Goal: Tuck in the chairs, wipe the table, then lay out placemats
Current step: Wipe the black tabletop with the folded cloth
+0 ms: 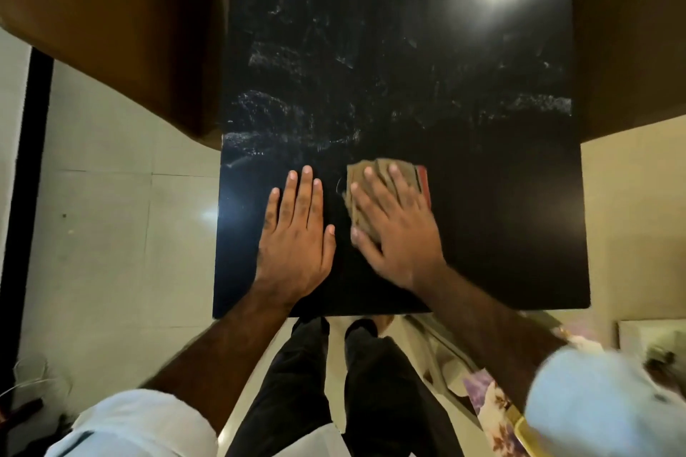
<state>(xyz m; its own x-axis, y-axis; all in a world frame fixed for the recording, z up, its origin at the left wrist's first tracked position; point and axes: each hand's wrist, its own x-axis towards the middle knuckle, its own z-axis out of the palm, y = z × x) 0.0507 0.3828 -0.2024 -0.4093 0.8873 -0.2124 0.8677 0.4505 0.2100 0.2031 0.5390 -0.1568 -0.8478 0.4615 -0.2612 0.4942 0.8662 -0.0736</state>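
The right hand [393, 230] lies flat on the folded cloth [380, 165], with the fingers spread and straight. It presses the cloth down on the dark bench [482, 215] and does not pinch it. The cloth is in the near half of the bench, a little right of the middle. Its long side runs away from the person, in the same line as the fingers.

The left hand [297, 234] is also flat with straight fingers, on the bare bench just beside the cloth on its left, not touching it. I judge that it only supports the body.

The pale smears [278, 59] lie beyond the cloth, toward the far end and the left edge. The near part looks already dark and even. So the coming stroke should push forward, away from the person, and the right hand does it.

I count one cloth, one bench and two chairs: the left chair [111, 30] and the right chair [631, 48], both close against the bench sides. No placemat lies on the bench. One flowered sheet [493, 404] shows at lower right; I cannot tell what it is.
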